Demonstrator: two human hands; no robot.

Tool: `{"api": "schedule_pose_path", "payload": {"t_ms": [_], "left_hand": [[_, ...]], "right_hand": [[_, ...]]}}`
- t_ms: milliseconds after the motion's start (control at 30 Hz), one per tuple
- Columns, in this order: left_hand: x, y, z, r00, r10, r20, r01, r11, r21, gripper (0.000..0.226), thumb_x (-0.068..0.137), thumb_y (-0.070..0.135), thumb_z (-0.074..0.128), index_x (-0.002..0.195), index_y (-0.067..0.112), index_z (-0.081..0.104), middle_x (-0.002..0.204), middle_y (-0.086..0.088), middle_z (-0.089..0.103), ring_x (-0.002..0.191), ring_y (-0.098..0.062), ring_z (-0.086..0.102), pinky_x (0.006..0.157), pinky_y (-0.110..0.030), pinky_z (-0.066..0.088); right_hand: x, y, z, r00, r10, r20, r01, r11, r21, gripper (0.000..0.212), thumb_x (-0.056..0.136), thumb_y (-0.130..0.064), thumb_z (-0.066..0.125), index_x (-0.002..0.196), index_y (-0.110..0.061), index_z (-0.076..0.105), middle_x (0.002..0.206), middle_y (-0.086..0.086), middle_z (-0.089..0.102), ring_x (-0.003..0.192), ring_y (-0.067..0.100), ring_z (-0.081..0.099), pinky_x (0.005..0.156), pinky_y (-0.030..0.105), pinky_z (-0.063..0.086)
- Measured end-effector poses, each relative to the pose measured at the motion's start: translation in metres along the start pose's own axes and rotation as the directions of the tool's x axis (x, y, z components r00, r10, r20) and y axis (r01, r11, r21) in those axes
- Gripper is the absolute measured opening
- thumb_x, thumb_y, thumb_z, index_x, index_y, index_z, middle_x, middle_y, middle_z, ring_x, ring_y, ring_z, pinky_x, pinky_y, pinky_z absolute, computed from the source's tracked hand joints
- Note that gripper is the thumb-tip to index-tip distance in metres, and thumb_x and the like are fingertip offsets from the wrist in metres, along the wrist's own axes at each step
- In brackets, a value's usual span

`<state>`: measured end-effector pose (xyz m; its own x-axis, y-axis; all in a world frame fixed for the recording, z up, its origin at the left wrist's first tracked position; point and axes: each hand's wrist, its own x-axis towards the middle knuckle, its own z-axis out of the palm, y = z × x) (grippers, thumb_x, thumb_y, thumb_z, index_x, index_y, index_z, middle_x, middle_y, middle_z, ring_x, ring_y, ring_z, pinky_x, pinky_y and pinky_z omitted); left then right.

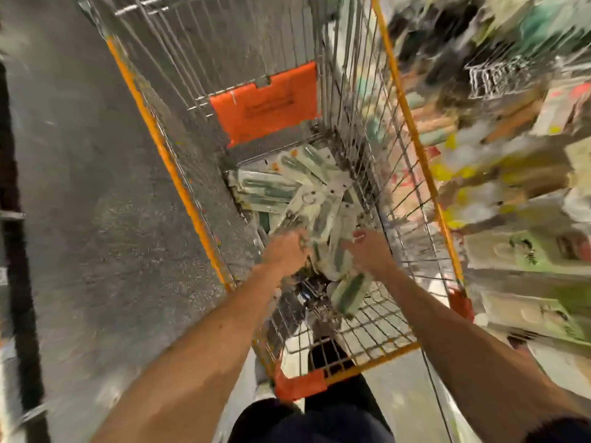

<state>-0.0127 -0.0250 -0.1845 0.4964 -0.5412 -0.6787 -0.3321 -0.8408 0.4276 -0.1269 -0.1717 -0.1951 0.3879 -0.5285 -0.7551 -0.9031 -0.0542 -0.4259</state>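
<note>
A wire shopping cart [179,174] with orange rims stands in front of me, seen from above. A heap of green-and-white blister packs [287,190] lies in its basket. Both my arms reach down into it. My left hand [284,251] grips the near end of a bundle of packs [323,238]. My right hand [367,251] holds the same bundle from the right side, fingers curled on it. One pack [350,294] hangs below the bundle near the cart's back grid. The frame is motion-blurred.
An orange plastic flap [265,103] hangs at the cart's far end. Store shelving with hanging packaged goods [511,155] runs along the right side, close to the cart. Grey speckled floor [89,187] lies on the left, with a dark rack edge [16,251] at far left.
</note>
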Motion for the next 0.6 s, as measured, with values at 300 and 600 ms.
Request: {"api": "schedule_pose_path", "payload": {"t_ms": [300,600], "left_hand": [[0.129,-0.024,0.023,0.972,-0.236,-0.012,0.231,0.959,-0.163,0.059,0.090,0.034,0.066,0.142,0.020,0.042,0.134,-0.013,0.051,0.120,-0.033,0.053,0.098,-0.046,0.049],[0.157,-0.044,0.039,0.926,-0.376,-0.045,0.356,0.906,-0.228,0.085,0.083,0.055,0.069,0.146,0.018,0.027,0.136,-0.014,0.047,0.125,-0.035,0.049,0.106,-0.053,0.041]], "right_hand": [[0.128,0.003,0.032,0.973,0.218,0.076,-0.226,0.967,0.116,0.095,0.070,-0.058,0.072,0.143,-0.006,0.040,0.143,0.014,0.049,0.127,0.036,0.051,0.103,0.051,0.046],[0.174,-0.016,0.051,0.912,0.407,0.051,-0.407,0.883,0.236,0.106,0.069,-0.053,0.082,0.146,0.000,0.033,0.147,0.020,0.045,0.132,0.036,0.047,0.108,0.045,0.043]]}}
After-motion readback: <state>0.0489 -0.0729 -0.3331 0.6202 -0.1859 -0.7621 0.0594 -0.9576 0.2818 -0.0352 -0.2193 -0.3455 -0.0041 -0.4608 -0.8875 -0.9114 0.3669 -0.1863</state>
